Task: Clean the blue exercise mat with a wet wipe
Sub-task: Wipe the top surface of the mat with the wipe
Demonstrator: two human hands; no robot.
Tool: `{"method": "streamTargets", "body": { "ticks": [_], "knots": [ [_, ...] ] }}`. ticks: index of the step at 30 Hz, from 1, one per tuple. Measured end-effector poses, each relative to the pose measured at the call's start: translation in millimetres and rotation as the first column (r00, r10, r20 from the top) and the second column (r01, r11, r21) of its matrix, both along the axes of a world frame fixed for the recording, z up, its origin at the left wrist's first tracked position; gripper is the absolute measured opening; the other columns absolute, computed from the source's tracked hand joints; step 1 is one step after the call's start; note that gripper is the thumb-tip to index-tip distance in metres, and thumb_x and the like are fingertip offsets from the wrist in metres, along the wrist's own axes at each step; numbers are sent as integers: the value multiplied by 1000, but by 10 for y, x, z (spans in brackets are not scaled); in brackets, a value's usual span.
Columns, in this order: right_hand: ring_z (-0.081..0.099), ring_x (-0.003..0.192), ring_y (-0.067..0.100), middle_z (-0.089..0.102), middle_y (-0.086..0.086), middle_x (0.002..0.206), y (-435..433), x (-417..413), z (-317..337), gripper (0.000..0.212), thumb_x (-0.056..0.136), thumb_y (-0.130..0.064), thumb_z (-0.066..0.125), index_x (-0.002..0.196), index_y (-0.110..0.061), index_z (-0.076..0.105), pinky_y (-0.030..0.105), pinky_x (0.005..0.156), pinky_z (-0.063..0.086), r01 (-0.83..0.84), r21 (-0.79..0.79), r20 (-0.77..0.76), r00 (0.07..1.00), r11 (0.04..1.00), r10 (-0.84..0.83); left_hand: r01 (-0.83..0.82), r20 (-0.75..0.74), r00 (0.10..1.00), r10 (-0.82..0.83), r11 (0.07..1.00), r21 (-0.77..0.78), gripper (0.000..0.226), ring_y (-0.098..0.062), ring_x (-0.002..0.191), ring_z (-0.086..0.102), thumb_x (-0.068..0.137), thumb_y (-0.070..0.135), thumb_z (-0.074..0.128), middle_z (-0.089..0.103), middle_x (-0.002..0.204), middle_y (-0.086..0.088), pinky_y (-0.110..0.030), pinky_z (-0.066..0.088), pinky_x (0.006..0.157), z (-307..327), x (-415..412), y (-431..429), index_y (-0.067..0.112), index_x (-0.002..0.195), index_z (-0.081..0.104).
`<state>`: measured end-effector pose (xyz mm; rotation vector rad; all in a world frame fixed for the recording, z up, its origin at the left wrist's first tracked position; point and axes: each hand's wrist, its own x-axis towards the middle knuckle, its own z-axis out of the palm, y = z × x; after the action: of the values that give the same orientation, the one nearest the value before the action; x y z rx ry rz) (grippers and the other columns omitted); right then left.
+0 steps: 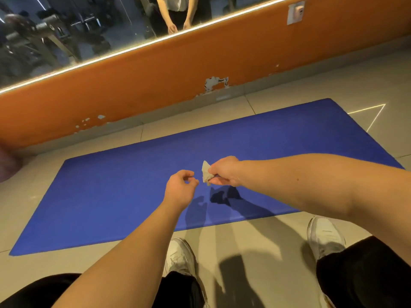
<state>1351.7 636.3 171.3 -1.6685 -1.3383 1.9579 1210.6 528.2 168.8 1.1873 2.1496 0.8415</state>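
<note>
Position: the mat (111, 196) lies flat on the floor (255, 241), its far edge near the orange wall (155, 74) and its near edge just ahead of my shoes (180, 256). My right hand (224, 172) pinches the wipe (206, 172), bunched into a small wad, above the middle of the mat and clear of its surface (the shadow on the mat sits apart from the hand). My left hand (181, 185) hangs just beside the wipe, also over the mat, with its fingers loosely curled and holding nothing.

Risks, as I judge them:
- The wipe is bunched, so little of it would meet the mat. Strokes would be narrow and could leave strips uncleaned unless I spread it out.
- The hold is a light pinch at one side. Dragging it on the mat's surface could pull the wipe out of my fingers.
- The mat lies loose on smooth tile, so a hard push toward its far edge may slide or ruck it. My free hand could pin it.

Not determinable:
- Whether the wipe is damp.
- Any dirt or wet streaks on the mat; the blue reads as even.
- My right forearm covers part of the mat's near right corner.
- The fingers under the wipe are hidden by the hand itself.
</note>
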Motion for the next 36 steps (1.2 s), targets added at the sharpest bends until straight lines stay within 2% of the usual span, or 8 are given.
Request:
{"method": "streamTargets", "body": {
  "ticks": [3,7,10,15,19,23,27,36],
  "knots": [
    [65,46,15,72,11,70,93,85,89,8,91,2,58,90,1,66,19,50,52,-45,83,109,993,995,36,-30,6,1000,31,997,-72,30,-31,98,65,95,18,65,67,110,-8,-43,57,85,-109,-134,82,10,124,62],
    [64,69,30,70,16,76,341,159,-105,26,92,1,39,99,0,65,36,97,53,-87,103,176,982,991,68,-50,-2,999,51,982,-182,26,-30,94,63,94,16,64,66,103,-7,-36,52,77,-414,-206,316,9,119,63],
    [66,74,28,70,17,75,510,297,-467,15,96,-4,54,100,3,67,35,91,57,-83,125,145,987,989,65,-41,-29,999,34,961,-272,7,-25,79,55,92,15,64,59,87,-3,-31,44,70,-745,-186,466,10,97,61],
    [71,84,27,75,23,97,802,472,-1197,13,92,-8,62,90,2,71,39,99,55,-181,138,276,951,974,137,-33,-81,997,2,921,-387,27,-24,63,41,88,14,63,48,66,-4,-28,38,57,-1337,-119,674,14,68,46],
    [65,70,26,74,14,80,908,564,-1798,26,89,-26,69,67,-13,65,40,89,60,-241,157,370,914,958,169,-40,-126,992,-21,887,-459,12,-25,66,49,87,18,64,58,73,-5,-29,43,59,-1714,-96,818,11,79,60],
    [52,54,18,69,-5,59,845,549,-2206,47,94,-44,63,60,-13,56,27,59,48,-67,187,304,953,980,7,-55,-232,970,-77,856,-514,16,-33,93,60,86,30,67,58,121,-16,-35,53,77,-1939,-137,936,17,79,63],
    [61,61,19,56,-20,46,869,421,-2362,26,96,-20,61,72,-11,53,26,51,45,25,239,265,960,971,-90,-70,-251,963,-96,813,-578,39,-32,135,37,91,36,70,29,152,-7,-42,43,103,-2049,-169,983,16,124,63],
    [62,79,-9,62,-19,69,1179,355,-2502,20,88,0,42,71,-10,40,21,56,39,-246,495,465,885,833,-15,-44,-276,952,-132,833,-552,67,-32,140,24,87,43,74,24,155,-3,-46,43,106,-2218,-321,1395,18,142,46]
  ]
}}
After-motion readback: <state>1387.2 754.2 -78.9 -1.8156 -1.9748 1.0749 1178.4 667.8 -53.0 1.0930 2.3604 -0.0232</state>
